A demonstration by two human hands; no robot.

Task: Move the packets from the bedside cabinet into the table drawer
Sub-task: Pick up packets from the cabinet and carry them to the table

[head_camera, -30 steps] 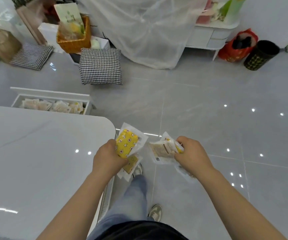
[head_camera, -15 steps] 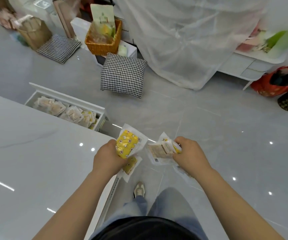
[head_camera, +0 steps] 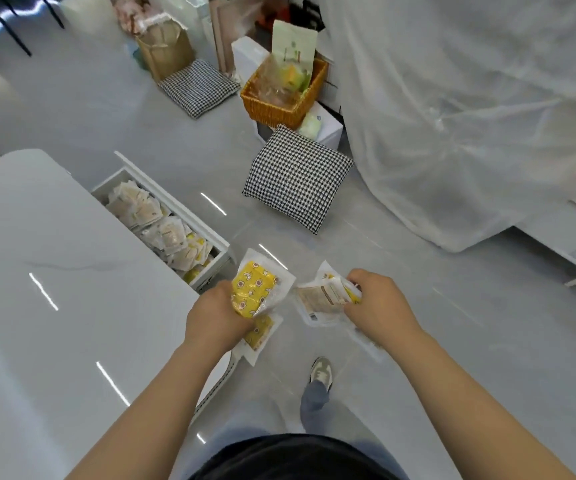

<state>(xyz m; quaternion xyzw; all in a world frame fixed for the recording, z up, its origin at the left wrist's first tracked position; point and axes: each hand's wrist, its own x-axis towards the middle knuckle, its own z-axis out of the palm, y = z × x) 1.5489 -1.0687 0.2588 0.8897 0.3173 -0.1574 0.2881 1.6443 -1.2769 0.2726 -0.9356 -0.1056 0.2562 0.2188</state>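
Grey glossy floor (head_camera: 435,341) beneath and all around both hands. Close beside the left hand (head_camera: 217,313), on its outer side, white marbled surface (head_camera: 54,306) with a rounded corner. Well ahead of the right hand (head_camera: 380,299), sheer white drape (head_camera: 453,116) hanging down to the floor; farther out to that hand's right, low white cabinet (head_camera: 563,244) partly under it. Just ahead of the left hand, open drawer (head_camera: 182,211) pulled out from under the surface, filled along its length with stored packets (head_camera: 162,230), pale and yellow. Ahead, between the two hands, houndstooth cushion (head_camera: 297,178) flat on the floor; beyond it, wicker basket (head_camera: 279,102) and a second cushion (head_camera: 198,86). Left hand curled tight round a bunch of yellow packets (head_camera: 252,289), fanning out above and below the fist. Right hand gripping pale packets (head_camera: 321,296), printed side up, fingers folded over their edge. Hands level and held above the floor, the two bundles near each other but apart. Below the right hand, one shoe (head_camera: 320,370) on the floor.
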